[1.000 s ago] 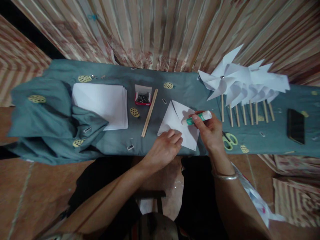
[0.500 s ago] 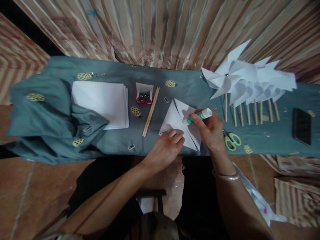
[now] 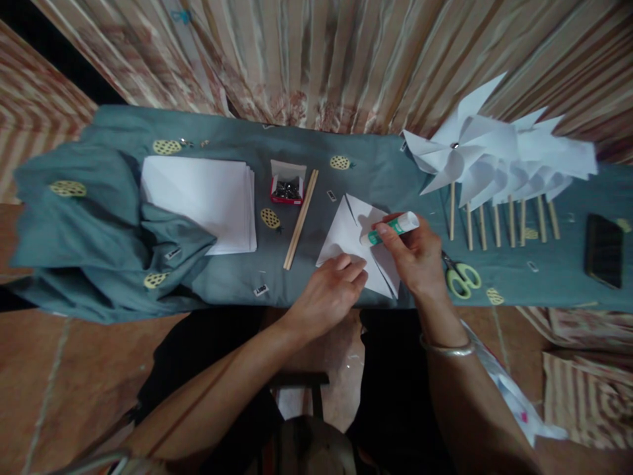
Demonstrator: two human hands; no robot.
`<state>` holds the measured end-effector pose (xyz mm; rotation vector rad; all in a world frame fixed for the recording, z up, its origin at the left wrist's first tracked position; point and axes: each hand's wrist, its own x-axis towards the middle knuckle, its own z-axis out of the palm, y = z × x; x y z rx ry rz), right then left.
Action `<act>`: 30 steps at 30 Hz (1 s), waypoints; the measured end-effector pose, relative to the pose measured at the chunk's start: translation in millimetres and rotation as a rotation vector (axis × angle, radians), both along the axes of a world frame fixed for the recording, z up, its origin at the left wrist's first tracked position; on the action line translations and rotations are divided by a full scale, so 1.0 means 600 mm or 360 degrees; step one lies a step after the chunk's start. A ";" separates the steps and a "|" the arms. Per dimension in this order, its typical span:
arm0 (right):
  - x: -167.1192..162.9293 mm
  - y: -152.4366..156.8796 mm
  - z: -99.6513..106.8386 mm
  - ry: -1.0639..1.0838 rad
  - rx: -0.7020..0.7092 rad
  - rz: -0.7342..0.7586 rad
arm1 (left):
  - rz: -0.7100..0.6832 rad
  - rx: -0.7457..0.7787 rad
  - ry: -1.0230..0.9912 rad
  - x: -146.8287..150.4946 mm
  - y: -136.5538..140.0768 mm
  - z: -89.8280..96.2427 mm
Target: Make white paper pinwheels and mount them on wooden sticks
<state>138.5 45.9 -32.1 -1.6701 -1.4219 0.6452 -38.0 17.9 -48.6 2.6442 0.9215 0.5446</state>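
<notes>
Right hand [image 3: 420, 257] gripping glue stick [image 3: 404, 223], left hand [image 3: 332, 285] loosely pressing slit paper [image 3: 347, 231], pineapple-print tablecloth [image 3: 225, 282] lying beneath, striped curtain [image 3: 326, 59] hanging behind.

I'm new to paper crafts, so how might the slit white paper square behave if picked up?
The paper square is probably light and floppy, looking like one thin sheet. Its slits likely let the corners bend separately. Pushed without the left hand on it, it might slide, lying flat on the cloth.

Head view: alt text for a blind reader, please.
Right hand holds a glue stick over a slit sheet; left hand rests on the sheet. Pinwheels, scissors and phone lie to the right; sticks, red box and paper stack to the left.
</notes>
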 end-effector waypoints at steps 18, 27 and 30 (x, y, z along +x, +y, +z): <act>-0.014 -0.011 0.022 -0.0330 -0.0041 0.0152 | -0.0002 -0.0095 -0.0037 0.000 0.003 0.002; -0.021 -0.016 0.036 -0.0463 -0.0077 0.0197 | 0.0013 -0.0108 -0.0039 0.000 0.002 0.006; -0.021 -0.018 0.038 -0.0462 -0.0116 0.0197 | 0.0016 -0.0113 -0.0047 0.000 0.002 0.006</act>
